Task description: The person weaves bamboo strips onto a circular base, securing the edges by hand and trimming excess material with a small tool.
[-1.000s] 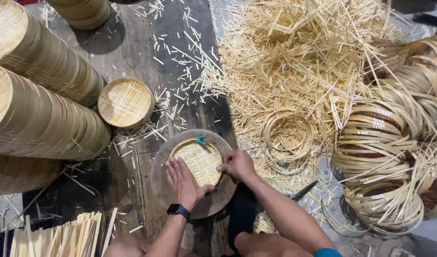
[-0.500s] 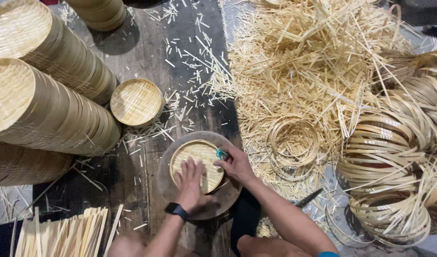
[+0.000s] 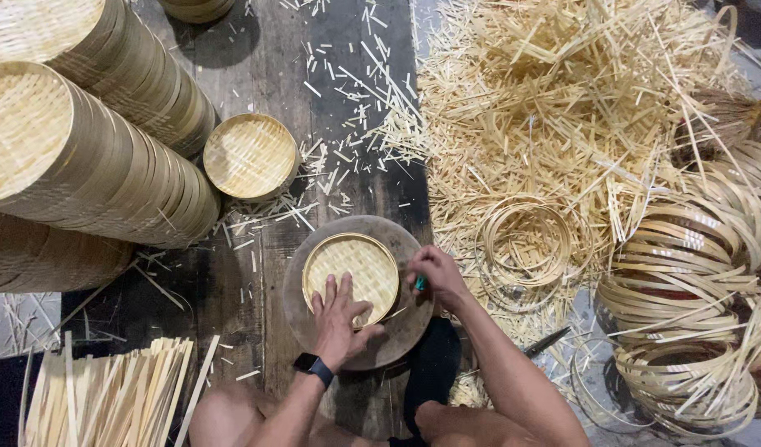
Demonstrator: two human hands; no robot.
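1. Biggest stuff first: a huge heap of bamboo offcuts (image 3: 563,108) fills the far right, and long stacks of finished woven trays (image 3: 91,157) lie on their sides along the left.
2. On the right sit bundles of coiled bamboo strips (image 3: 687,290), with one loose coil of rings (image 3: 525,240) lying just right of the work spot.
3. Near left there's a sheaf of flat bamboo slats (image 3: 107,397), well apart from the hands.
4. The round wooden board (image 3: 401,327) sits on the dark plank floor, near the middle, right in front of the person's knees.
5. The small woven tray (image 3: 351,273) lies flat on that board, a bit left of its centre. Pale yellow, round, tight basket weave with a thin rim.
6. A second single tray (image 3: 250,156) rests farther off to the left, not touching anything in hand.
7. The left hand (image 3: 339,319) lies flat on the near edge of the small woven tray, fingers spread, pressing rather than gripping.
8. The right hand (image 3: 437,277) is curled at the tray's right rim, pinching a small teal tool (image 3: 419,283) against it.
9. Nothing blocks the tray, just scattered chips around the board.
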